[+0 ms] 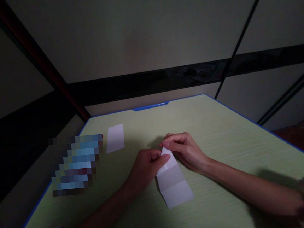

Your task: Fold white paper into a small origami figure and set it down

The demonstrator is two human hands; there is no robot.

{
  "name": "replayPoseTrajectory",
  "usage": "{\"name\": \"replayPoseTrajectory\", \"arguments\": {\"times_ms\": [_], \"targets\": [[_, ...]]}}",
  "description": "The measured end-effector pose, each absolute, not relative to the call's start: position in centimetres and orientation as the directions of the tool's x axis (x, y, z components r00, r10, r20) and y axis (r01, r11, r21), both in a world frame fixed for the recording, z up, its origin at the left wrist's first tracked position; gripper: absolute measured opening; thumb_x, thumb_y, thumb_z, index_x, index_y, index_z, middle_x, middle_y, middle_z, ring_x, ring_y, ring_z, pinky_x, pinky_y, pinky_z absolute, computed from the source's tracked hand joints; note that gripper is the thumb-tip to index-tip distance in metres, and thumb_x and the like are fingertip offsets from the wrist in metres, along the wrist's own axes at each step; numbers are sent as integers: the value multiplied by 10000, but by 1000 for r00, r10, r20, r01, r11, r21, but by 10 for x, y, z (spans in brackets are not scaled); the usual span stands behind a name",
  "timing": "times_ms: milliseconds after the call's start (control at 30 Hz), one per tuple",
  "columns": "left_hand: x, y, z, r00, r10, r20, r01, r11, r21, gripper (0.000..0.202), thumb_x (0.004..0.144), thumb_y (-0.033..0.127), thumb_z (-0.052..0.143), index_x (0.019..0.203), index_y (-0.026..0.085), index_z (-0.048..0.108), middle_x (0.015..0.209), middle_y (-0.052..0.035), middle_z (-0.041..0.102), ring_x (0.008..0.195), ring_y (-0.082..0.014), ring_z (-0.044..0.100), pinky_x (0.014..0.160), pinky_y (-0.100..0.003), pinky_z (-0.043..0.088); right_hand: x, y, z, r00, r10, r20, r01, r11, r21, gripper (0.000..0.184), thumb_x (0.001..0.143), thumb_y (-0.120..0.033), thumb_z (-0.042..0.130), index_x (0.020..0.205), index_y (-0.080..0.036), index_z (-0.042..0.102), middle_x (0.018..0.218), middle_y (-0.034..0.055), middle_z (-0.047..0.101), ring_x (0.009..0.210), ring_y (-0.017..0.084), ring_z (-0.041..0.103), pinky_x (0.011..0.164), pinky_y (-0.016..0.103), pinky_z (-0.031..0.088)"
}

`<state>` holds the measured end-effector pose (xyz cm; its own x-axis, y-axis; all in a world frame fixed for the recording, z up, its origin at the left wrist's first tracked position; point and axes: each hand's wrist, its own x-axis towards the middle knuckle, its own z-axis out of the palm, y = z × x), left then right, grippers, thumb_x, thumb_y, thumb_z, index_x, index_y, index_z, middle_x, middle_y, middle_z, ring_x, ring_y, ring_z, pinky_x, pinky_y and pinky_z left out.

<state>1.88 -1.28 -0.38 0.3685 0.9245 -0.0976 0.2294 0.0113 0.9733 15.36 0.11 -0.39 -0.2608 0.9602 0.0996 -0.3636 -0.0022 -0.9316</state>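
A strip of white paper (174, 184) with creases across it slants toward me over the table, its far end narrowed to a folded point. My left hand (149, 164) pinches the paper from the left, thumb lying on top and fingers underneath. At the pointed far end, my right hand (185, 148) grips the tip between thumb and fingers. The fingertips under the paper are hidden. Farther off to the left, a flat white sheet of paper (115, 138) lies by itself on the table, touched by neither hand.
The light green table (228, 139) has a blue edge and a blue strip (151, 106) at its far side. A pixelated object (78, 164) lies at the left edge. Pale cabinet panels (145, 33) with a black band (149, 82) stand right behind the table.
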Motion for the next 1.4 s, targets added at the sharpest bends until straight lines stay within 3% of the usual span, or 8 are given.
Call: {"name": "replayPoseTrajectory", "arguments": {"times_ms": [433,733,967,1267,1400], "targets": [[19,-13,-6,351,933,-82,236,-3,972,330,667,380,509,461,149,392,451,67,277,431,-54,254,416,-202,186,153,1,-5,-253,961,113,-375,10,-927,54,616,-198,644,591,-165,677,594,-5,553,540,71,444,500,220,285],[21,-16,1,270,960,-69,275,-8,961,338,660,363,512,438,150,373,435,66,286,421,-51,258,397,-197,170,151,1,-5,-265,964,11,-315,-76,-946,147,622,-278,641,602,-135,613,507,-30,504,458,59,388,451,208,259],[20,-16,-1,259,964,-66,291,-13,957,336,664,366,510,436,147,394,426,62,308,415,-53,279,387,-192,182,149,-4,-1,-286,953,99,-108,70,-992,265,706,-387,541,608,-156,454,499,-62,387,443,54,327,416,190,238],[22,-16,-2,249,968,-36,307,-44,951,338,669,336,498,426,155,348,422,66,283,409,-47,251,383,-194,164,146,-5,-4,-262,933,247,256,314,-914,296,824,-313,360,561,-176,347,521,-45,337,506,82,332,469,216,254],[23,-18,1,256,965,-51,279,-23,960,337,660,344,506,425,157,353,419,66,289,405,-48,253,384,-196,165,147,-6,-3,-275,927,256,303,337,-891,309,830,-293,345,543,-181,320,502,-45,334,495,85,323,470,223,242]]}}
